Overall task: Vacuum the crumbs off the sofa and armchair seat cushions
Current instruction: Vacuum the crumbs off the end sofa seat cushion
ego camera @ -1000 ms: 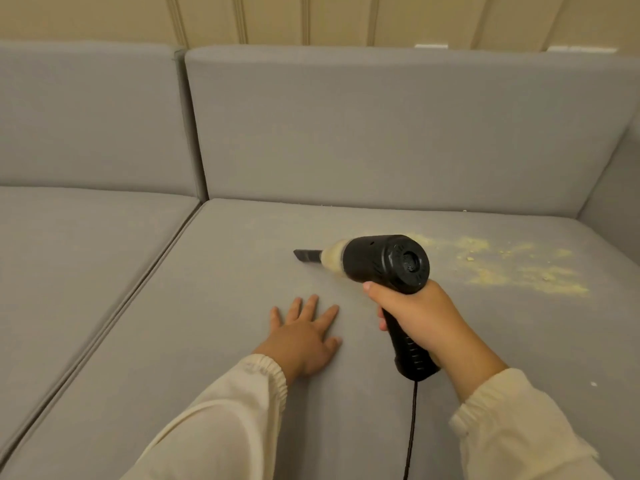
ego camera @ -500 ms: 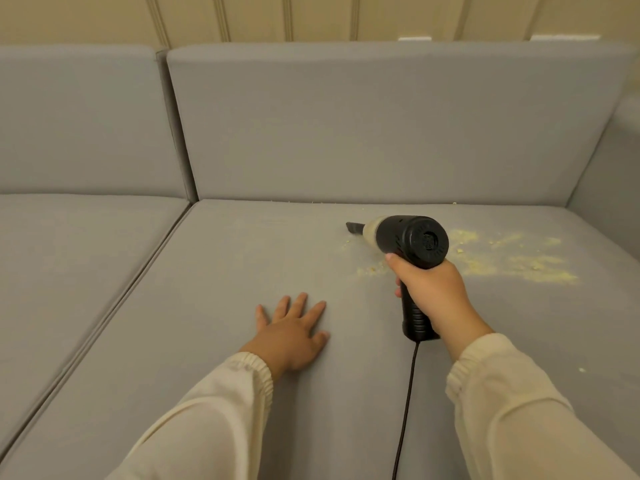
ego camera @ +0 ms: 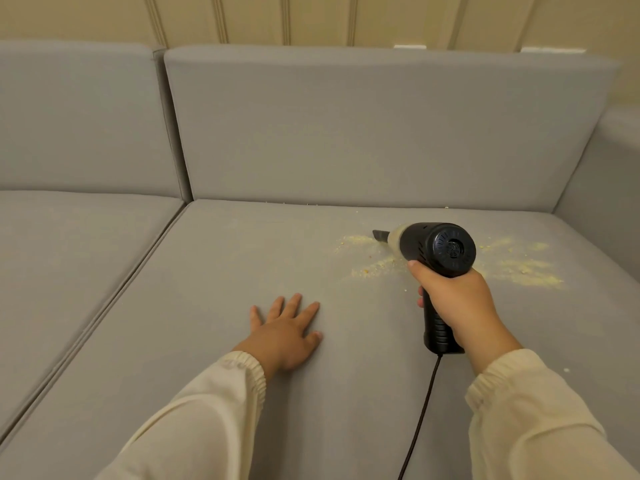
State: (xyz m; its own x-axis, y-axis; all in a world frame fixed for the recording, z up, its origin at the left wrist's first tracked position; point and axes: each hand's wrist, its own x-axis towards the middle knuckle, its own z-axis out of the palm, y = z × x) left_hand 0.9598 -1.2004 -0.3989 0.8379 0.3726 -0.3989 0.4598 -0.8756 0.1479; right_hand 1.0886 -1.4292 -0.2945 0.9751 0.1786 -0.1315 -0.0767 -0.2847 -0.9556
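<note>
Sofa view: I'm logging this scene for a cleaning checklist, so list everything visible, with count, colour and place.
seat cushions: two, grey, side by side, a seam between them
back cushions: two, grey, upright behind the seats
armrest: one, grey, far right
crumbs: scattered patches, pale yellow, on the right seat cushion, around and right of the nozzle
handheld vacuum: one, black with a pale front section, nozzle over the crumbs
cord: one, black, trailing from the vacuum's handle
wall: beige, panelled, behind the sofa
sleeves: two, cream
left hand: flat on the right seat cushion
right hand: grips the vacuum's handle
</note>
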